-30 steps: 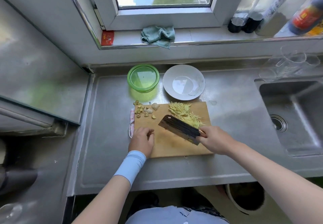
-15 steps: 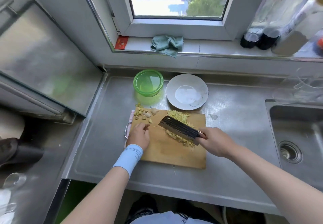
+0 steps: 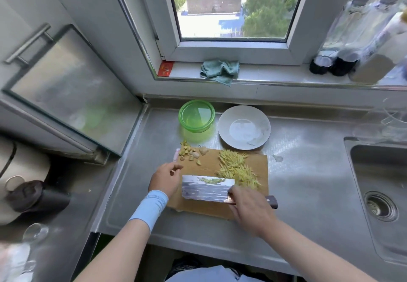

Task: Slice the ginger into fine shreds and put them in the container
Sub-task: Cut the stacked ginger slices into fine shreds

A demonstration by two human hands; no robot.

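We judge cutting done: pale yellow ginger shreds (image 3: 236,168) lie beyond our right hand (image 3: 251,210), which grips the broad steel cleaver (image 3: 207,190). Our left hand (image 3: 165,181) lies relaxed, empty. The round green plastic container (image 3: 196,115) beyond it is unfilled.

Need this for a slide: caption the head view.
Right hand holds the cleaver flat, a few ginger shreds on it, above the cutting board.

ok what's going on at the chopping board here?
A person is shredding ginger. The right hand grips a cleaver, its blade turned flat over the wooden cutting board with a few shreds on it. The left hand is beside the blade, holding nothing. The pile of ginger shreds lies on the board's right half, trimmings at its far left corner. The green container behind the board looks empty: nothing transferred yet.
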